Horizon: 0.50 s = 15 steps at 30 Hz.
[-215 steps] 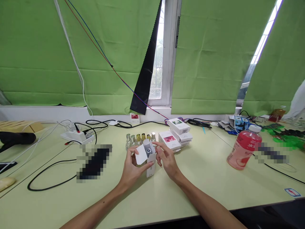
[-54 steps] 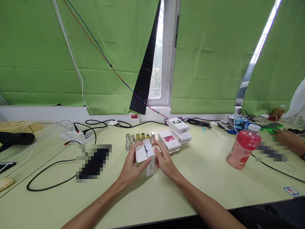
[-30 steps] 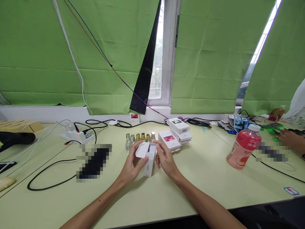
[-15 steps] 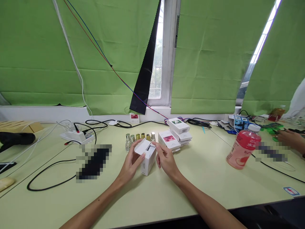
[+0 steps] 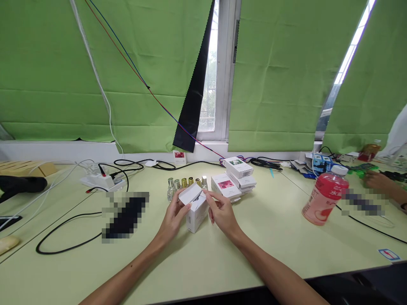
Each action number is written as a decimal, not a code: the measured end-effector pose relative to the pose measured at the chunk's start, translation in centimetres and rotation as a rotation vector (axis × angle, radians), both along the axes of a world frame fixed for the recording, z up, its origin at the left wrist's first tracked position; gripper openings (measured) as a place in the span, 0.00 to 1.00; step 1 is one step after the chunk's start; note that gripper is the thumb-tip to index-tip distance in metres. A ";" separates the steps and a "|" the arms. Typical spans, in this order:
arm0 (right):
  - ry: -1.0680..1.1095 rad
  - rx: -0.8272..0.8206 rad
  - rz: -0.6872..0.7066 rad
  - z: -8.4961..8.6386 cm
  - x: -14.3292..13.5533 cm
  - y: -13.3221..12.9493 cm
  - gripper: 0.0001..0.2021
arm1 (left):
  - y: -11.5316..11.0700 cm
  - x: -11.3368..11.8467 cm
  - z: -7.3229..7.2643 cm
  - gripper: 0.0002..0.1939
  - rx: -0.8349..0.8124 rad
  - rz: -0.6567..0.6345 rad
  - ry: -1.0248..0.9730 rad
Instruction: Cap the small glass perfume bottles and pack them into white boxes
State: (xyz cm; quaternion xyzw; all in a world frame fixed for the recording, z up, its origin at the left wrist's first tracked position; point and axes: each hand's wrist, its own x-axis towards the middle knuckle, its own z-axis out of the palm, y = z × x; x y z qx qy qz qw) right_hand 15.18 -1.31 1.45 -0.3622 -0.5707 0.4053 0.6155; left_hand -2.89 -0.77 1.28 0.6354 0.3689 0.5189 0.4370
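Observation:
A small white cardboard box stands on the table, tilted a little, with its top lid raised and a side flap lifted. My left hand grips the box from the left, thumb on the front edge and fingers behind. My right hand pinches the flap at the right of the opening. What lies inside the box is hard to make out. Just behind it stands a row of small glass bottles with silver and gold caps. To the right lies a stack of similar white boxes with pictures on them.
A pink drink bottle stands to the right. At the left are a power strip, cables and a blurred dark object. Another person's hand is at the far right. Green blinds hang behind the table.
The box has tipped slightly and its lid stands more upright. My right fingers stay at the flap. The other person's hand at the far right has shifted left.

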 end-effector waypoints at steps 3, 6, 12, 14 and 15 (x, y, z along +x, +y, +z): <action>0.012 -0.044 0.057 -0.2 0.0 0.1 0.25 | 0.1 0.0 0.1 0.25 0.022 -0.022 0.002; 0.030 -0.046 0.056 -0.3 0.0 0.2 0.23 | 0.1 0.0 0.2 0.24 0.036 -0.007 0.007; 0.054 -0.034 0.052 -0.3 0.0 0.2 0.19 | 0.1 0.0 0.2 0.23 0.042 -0.011 -0.009; 0.060 -0.030 0.055 -0.3 0.0 0.3 0.18 | 0.2 -0.1 0.2 0.24 0.041 -0.014 -0.003; 0.061 -0.031 0.057 -0.3 0.0 0.3 0.18 | 0.2 -0.1 0.1 0.24 0.041 -0.014 0.001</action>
